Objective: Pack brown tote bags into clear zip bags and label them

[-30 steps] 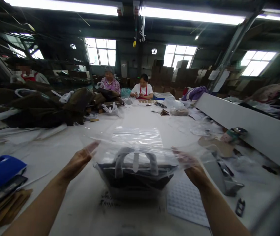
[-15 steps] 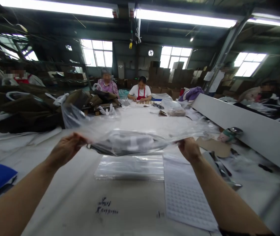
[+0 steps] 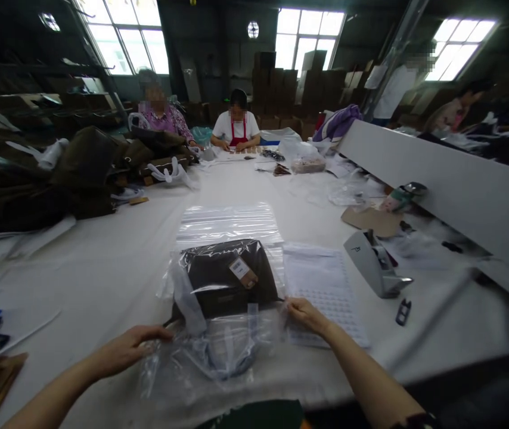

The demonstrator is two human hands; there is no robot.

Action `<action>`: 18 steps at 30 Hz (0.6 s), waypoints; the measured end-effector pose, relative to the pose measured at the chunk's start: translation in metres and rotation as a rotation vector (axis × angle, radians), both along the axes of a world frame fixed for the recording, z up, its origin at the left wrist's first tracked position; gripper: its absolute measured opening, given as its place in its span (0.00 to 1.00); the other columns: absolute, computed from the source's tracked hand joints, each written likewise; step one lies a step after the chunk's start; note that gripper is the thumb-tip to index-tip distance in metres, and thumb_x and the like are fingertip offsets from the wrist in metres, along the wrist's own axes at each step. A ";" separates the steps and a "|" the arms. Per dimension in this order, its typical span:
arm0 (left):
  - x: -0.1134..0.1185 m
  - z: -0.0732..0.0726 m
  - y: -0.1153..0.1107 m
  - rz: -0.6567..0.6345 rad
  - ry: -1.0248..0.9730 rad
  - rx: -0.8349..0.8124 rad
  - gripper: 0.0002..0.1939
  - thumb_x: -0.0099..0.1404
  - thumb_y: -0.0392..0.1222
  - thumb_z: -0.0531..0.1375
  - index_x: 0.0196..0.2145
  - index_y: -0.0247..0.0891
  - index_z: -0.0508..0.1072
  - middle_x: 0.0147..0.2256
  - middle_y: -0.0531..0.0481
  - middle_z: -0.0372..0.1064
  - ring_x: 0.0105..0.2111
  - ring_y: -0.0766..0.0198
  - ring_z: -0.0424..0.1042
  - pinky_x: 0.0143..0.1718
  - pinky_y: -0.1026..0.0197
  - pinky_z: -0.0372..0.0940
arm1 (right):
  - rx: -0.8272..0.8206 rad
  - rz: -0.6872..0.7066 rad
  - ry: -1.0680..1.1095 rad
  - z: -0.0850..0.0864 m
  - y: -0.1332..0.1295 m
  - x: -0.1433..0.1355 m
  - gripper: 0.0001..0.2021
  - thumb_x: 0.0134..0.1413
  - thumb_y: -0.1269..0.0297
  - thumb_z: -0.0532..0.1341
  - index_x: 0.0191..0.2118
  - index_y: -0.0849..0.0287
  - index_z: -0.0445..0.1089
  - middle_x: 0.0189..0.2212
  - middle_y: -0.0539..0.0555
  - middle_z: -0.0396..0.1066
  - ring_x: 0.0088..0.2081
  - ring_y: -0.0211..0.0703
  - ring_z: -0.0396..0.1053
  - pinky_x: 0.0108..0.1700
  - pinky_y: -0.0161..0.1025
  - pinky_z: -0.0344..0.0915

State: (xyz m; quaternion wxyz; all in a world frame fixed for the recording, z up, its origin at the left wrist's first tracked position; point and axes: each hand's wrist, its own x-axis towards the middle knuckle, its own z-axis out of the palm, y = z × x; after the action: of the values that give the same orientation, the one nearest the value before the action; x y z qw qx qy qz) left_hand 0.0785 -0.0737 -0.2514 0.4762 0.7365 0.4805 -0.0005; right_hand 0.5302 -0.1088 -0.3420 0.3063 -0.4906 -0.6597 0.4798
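You seemed to be straightening the dark bag point(image 3: 212, 268) in clear plastic point(image 3: 227, 325) on the table point(image 3: 115, 262); your right hand point(image 3: 308, 314) pinched one corner; your left hand point(image 3: 123, 351) half-curled opposite, grip unclear; next called for even tension.

Factory workshop. Long white worktable point(image 3: 115, 268) carries a heap of dark bags point(image 3: 84, 161); red-aproned worker point(image 3: 238, 130) busy at its far end. Stacked cartons point(image 3: 275, 89) stand behind.

Left hand point(image 3: 123, 351) and right hand point(image 3: 308, 316) are showing bare, forearms point(image 3: 353, 363) likewise. Behind the right hand, a dark, uneven sleeve edge point(image 3: 415, 422) is showing. Below the hands, dark green clothing point(image 3: 254, 415) is appearing, an orange spot point(image 3: 305, 424) adjoining its right end.
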 end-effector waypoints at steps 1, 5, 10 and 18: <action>-0.001 0.009 0.005 -0.037 0.008 -0.031 0.19 0.56 0.50 0.56 0.43 0.43 0.74 0.44 0.49 0.72 0.45 0.52 0.68 0.49 0.57 0.60 | -0.016 0.016 0.049 0.004 -0.004 0.005 0.18 0.53 0.48 0.54 0.34 0.59 0.71 0.31 0.54 0.72 0.35 0.47 0.69 0.44 0.45 0.64; 0.023 0.041 0.027 0.013 -0.165 -0.024 0.20 0.53 0.44 0.57 0.45 0.43 0.73 0.46 0.47 0.71 0.48 0.49 0.66 0.52 0.53 0.59 | 0.011 -0.178 0.341 0.012 -0.028 0.035 0.18 0.50 0.58 0.60 0.47 0.57 0.66 0.47 0.58 0.68 0.51 0.51 0.64 0.55 0.51 0.57; 0.148 0.058 0.032 0.086 -0.312 -0.004 0.11 0.54 0.43 0.61 0.36 0.43 0.77 0.36 0.47 0.74 0.38 0.54 0.71 0.41 0.60 0.65 | 0.267 -0.675 -0.049 -0.005 -0.066 0.074 0.15 0.51 0.64 0.58 0.46 0.56 0.66 0.49 0.57 0.67 0.53 0.50 0.62 0.57 0.55 0.55; 0.352 -0.023 0.030 0.461 -0.438 -0.448 0.16 0.54 0.31 0.60 0.42 0.34 0.68 0.43 0.44 0.68 0.41 0.63 0.68 0.40 0.66 0.63 | 0.330 -0.666 -0.697 -0.047 -0.106 0.092 0.21 0.53 0.64 0.57 0.54 0.62 0.62 0.55 0.64 0.60 0.58 0.57 0.55 0.59 0.61 0.50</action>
State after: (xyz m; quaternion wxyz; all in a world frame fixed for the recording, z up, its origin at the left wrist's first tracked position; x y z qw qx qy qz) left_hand 0.4306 -0.0441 -0.2741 0.7040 0.4698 0.5083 0.1590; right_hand 0.6226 -0.2153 -0.3886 0.2779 -0.7503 -0.5975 0.0533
